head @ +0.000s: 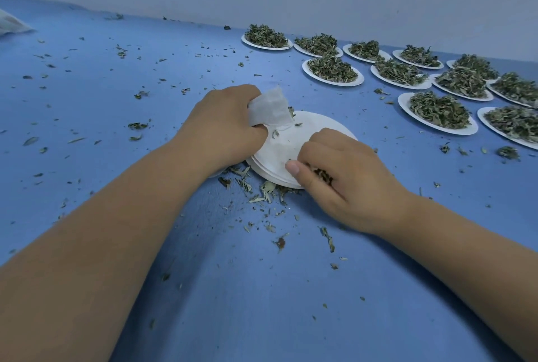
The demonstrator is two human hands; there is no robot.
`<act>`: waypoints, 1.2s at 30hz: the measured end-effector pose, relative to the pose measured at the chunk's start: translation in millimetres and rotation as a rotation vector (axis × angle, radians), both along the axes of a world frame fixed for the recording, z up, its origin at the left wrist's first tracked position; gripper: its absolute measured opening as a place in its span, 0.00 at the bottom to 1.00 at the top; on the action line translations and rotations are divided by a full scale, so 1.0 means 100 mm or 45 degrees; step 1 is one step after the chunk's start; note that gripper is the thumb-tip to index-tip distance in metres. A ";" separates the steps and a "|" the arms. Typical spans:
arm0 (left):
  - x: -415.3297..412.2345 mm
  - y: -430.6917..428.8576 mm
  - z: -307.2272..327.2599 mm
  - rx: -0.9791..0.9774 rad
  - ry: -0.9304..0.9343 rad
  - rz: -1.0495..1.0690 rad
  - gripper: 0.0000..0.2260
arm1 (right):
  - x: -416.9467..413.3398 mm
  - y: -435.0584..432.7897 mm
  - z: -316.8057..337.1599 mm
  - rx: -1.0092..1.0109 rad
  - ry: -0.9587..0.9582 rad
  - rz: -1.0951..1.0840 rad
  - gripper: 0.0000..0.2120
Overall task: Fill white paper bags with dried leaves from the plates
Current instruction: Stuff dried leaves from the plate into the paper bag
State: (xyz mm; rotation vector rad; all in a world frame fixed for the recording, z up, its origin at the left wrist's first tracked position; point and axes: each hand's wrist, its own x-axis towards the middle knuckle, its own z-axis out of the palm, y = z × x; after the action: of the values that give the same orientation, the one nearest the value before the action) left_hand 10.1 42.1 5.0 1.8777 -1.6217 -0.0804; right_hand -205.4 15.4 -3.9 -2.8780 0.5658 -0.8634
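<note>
My left hand (224,126) grips a small white paper bag (269,107) just above the far edge of a stack of white paper plates (286,146) at the middle of the blue table. On the near right side of that stack, my right hand (343,175) curls round a clump of dried green leaves (321,175). The top plate is almost bare, with only a few leaf bits on it. A small pile of spilled leaves (262,190) lies against the near rim of the stack.
Several white plates heaped with dried leaves (333,70) stand in rows at the back right, reaching to the right edge. Leaf crumbs are scattered over the blue table (116,85). A white packet (11,24) lies at the far left. A pale wall runs behind.
</note>
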 end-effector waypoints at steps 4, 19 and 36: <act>-0.01 0.02 0.01 -0.002 0.005 0.005 0.04 | 0.04 0.01 0.09 0.369 -0.201 -0.180 0.23; -0.13 0.09 0.10 -0.222 0.024 -0.008 0.15 | 0.91 -0.16 0.76 1.813 -1.700 -0.225 0.17; -0.20 0.10 0.12 -0.169 0.195 -0.018 0.07 | 0.94 -0.04 0.70 1.570 -1.084 -0.365 0.11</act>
State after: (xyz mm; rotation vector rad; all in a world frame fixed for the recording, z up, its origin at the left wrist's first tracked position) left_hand -9.7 51.8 16.7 1.7168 -1.4997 -0.1174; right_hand -111.9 11.3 65.7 -1.2184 0.9244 -1.0910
